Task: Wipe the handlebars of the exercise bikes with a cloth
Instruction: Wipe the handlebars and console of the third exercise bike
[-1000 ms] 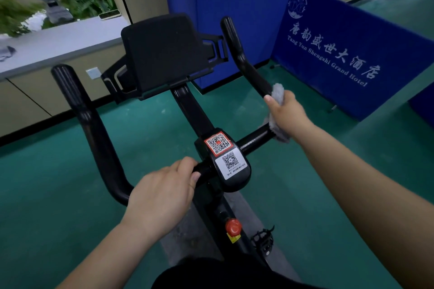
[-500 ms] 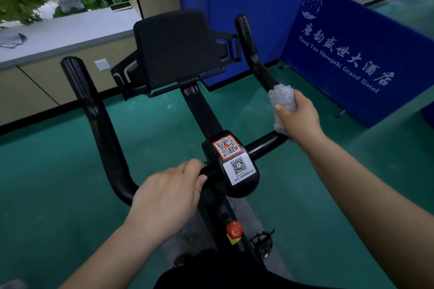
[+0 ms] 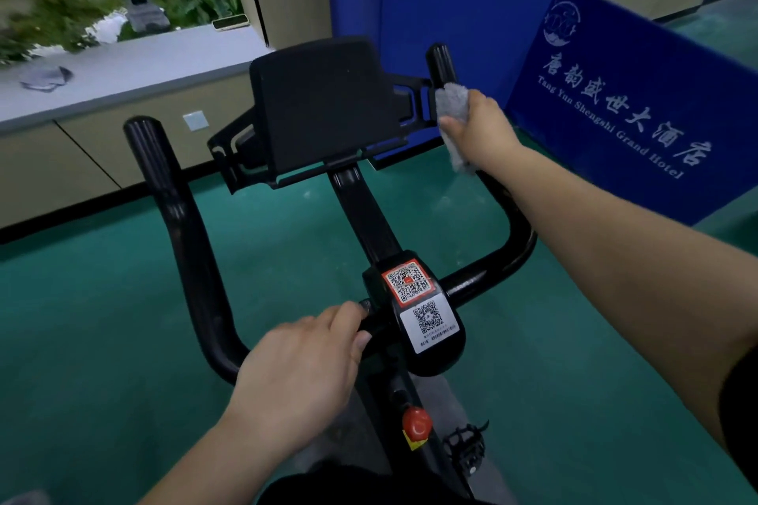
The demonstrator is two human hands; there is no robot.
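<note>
Head view: right hand [image 3: 478, 127] clamps cloth [image 3: 451, 102] round upper handlebar [image 3: 441, 61].

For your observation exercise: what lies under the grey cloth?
The right handlebar, whose tip shows above the grey cloth. The right hand grips both; the wrapped bar section is hidden.

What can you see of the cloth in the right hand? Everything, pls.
The cloth is a small, pale grey, fuzzy rag, bunched up rather than folded. The right hand grips it around the right handlebar, just below that bar's upper tip. One wad sticks out above the fingers beside the tablet holder; a loose end hangs below the hand against the bar. Whether it is damp cannot be told.
</note>
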